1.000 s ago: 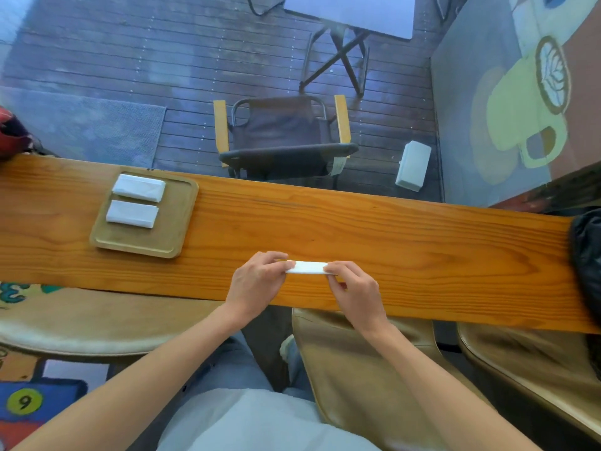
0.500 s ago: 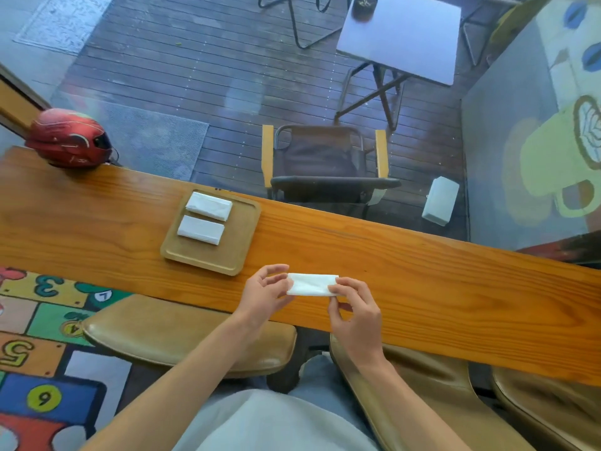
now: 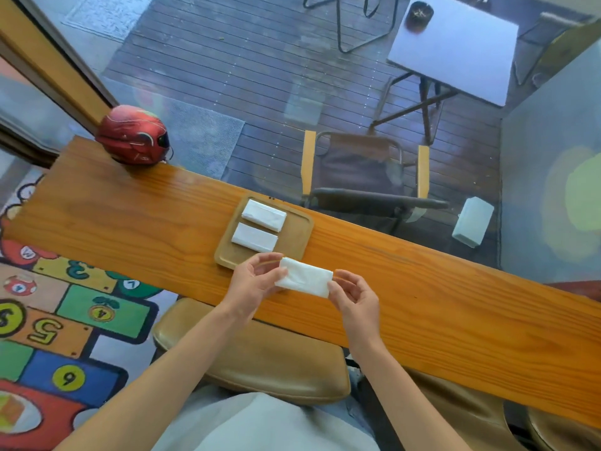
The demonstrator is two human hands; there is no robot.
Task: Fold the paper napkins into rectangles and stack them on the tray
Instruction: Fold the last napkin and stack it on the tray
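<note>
Fingers (image 3: pixel 282 272) of both hands pinch the folded napkin's (image 3: pixel 305 281) ends, held flat just beside the tray (image 3: pixel 297 237), likely for stacking.

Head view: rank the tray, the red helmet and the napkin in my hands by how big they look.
1. Tray
2. Red helmet, though it sits farther away
3. Napkin, held by the left hand and right hand

One head-worn camera looks steeply down, apparently close, over the wooden counter (image 3: pixel 422 288).
</note>
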